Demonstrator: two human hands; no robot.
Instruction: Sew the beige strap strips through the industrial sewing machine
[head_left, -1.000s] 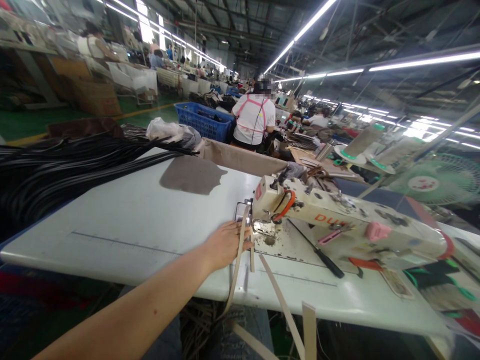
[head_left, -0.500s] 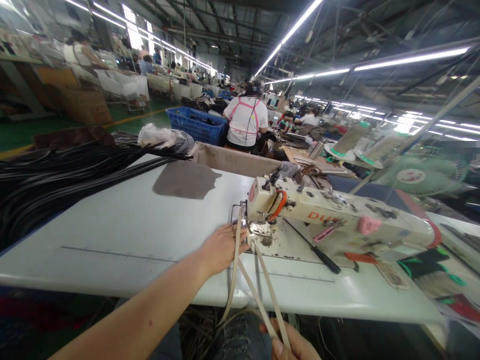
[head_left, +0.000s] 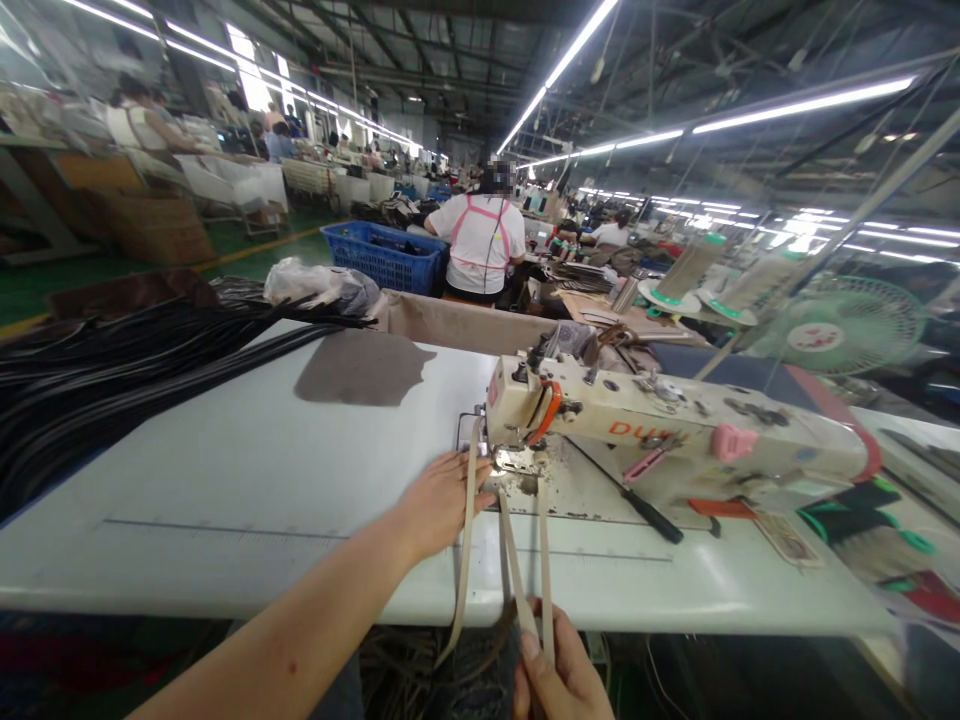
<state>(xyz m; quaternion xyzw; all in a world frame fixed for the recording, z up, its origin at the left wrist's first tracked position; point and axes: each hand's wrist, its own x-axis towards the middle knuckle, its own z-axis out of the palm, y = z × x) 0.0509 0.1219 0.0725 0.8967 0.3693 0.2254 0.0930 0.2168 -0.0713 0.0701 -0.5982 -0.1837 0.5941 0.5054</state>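
My left hand (head_left: 448, 498) lies flat on the table beside the needle area of a sewing machine (head_left: 600, 415), its fingers stretched out. One narrow beige strap (head_left: 467, 540) comes down from the machine head, crosses over those fingers and drops past the table's front edge. Low in front, my right hand (head_left: 562, 665) is closed on another beige strap (head_left: 516, 575), pinched between thumb and fingers. A second length of strap (head_left: 545, 560) runs up from the same hand to the machine bed. Whether these lengths are one piece I cannot tell.
A black-handled screwdriver (head_left: 656, 515) lies against the machine bed. A grey-brown flat piece (head_left: 364, 368) rests on the white table (head_left: 247, 560). Long black strips (head_left: 112, 370) pile up at the left. Beyond are a blue crate (head_left: 382, 258), a seated person (head_left: 484, 245) and a fan (head_left: 832, 330).
My right hand has moved up and slightly left with the strap, and the two lengths above it now stand farther apart at the machine bed. My left hand stays by the needle area.
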